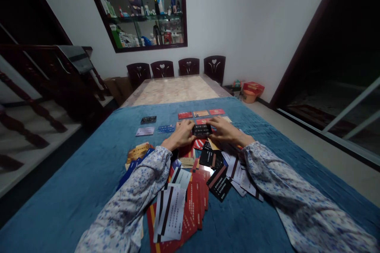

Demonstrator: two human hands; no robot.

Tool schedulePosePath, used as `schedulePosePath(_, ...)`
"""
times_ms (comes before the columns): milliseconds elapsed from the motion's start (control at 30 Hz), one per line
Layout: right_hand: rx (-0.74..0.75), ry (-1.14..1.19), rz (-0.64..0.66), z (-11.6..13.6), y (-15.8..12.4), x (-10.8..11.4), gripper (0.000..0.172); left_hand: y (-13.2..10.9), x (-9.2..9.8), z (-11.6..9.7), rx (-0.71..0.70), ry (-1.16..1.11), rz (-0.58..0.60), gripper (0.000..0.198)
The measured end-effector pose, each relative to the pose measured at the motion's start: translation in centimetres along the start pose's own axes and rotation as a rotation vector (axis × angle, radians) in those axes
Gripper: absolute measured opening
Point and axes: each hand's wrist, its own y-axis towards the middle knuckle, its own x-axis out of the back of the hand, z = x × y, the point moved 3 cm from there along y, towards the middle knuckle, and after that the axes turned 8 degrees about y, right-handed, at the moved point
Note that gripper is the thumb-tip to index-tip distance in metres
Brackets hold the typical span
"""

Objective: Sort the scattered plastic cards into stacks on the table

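Between my two hands is a black card [202,130] with pale lettering, its face toward me. My left hand [184,132] grips its left edge and my right hand [223,128] its right edge, fingers bent around it. Below my hands spreads a loose pile of cards: red cards [194,197], white cards with a dark stripe [172,213], black cards [219,182] and more striped white cards [245,180]. Gold cards [139,152] and blue cards [133,168] lie by my left forearm. Part of the pile is hidden under my wrists.
Beyond my hands, cards lie in rows: a black one [149,119], a lilac one [145,131], a blue one [166,129], and red ones [185,115]. A blue cloth [89,174] covers the near table; its marble top [172,89] shows behind. Several chairs [189,67] stand at the far end.
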Motion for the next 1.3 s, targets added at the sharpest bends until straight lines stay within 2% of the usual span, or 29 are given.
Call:
schedulePosePath(233, -0.018, 0.035, 0.017, -0.2, 0.2, -0.1, 0.048, 0.1, 0.1, 0.7, -0.013, 0.008, 0.020, 0.047)
schedulePosePath(400, -0.017, 0.042, 0.061, 0.9, 0.9, 0.4, 0.043, -0.1, 0.2, 1.6, 0.013, -0.010, 0.027, 0.050)
schedulePosePath(533, -0.013, 0.049, 0.079, 1.7, 2.0, 0.2, 0.038, -0.6, 0.3, 2.7, 0.034, -0.014, 0.022, 0.045)
schedulePosePath(633, 0.020, 0.058, 0.075, 2.3, 3.0, -0.2, 0.039, -1.2, 0.8, 3.5, 0.048, -0.010, 0.018, 0.038)
schedulePosePath(833, 0.031, 0.039, 0.120, 4.1, 5.7, -1.0, 0.033, -2.9, 2.4, 4.7, 0.104, 0.045, 0.055, 0.045)
schedulePosePath(1000, 0.019, 0.028, 0.174, 5.6, 7.9, -1.6, 0.038, -3.9, 3.2, 6.4, 0.175, 0.081, 0.090, 0.036)
schedulePosePath(1200, 0.075, 0.037, 0.139, 6.3, 10.7, -3.1, 0.036, -5.0, 3.6, 9.1, 0.190, 0.120, 0.090, 0.037)
schedulePosePath(1300, 0.034, 0.002, 0.128, 6.5, 12.3, -4.3, 0.036, -5.5, 3.8, 10.3, 0.200, 0.159, 0.116, 0.039)
